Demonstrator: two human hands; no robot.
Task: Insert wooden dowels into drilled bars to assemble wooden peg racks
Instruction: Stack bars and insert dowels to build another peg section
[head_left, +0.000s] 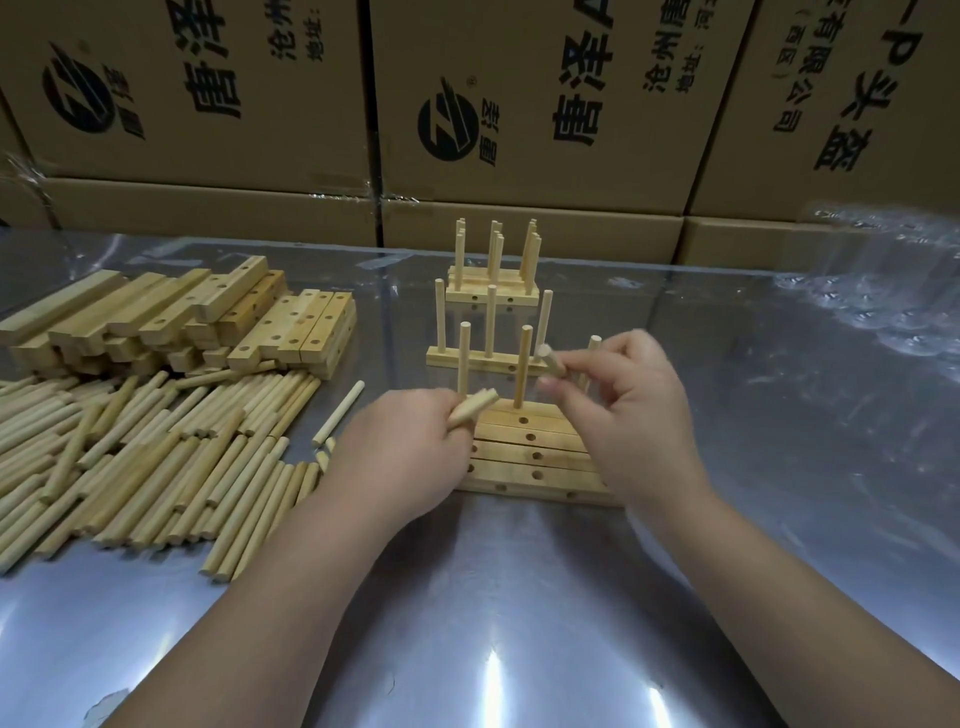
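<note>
A person's left hand (410, 447) gripped a small bundle of dowels (474, 408), fingers curled round them, while the right hand (628, 415) pinched a single dowel (551, 359) between thumb and fingertips above a row of drilled bars (530, 448). The bars lay side by side on a shiny metal table (519, 597) backed by printed cardboard boxes (208, 93). Pegs stood upright in the farthest bar. Finished peg racks (491, 332) stood just beyond. Loose dowels (156, 447) and stacked bars (182, 317) lay to the left.
</note>
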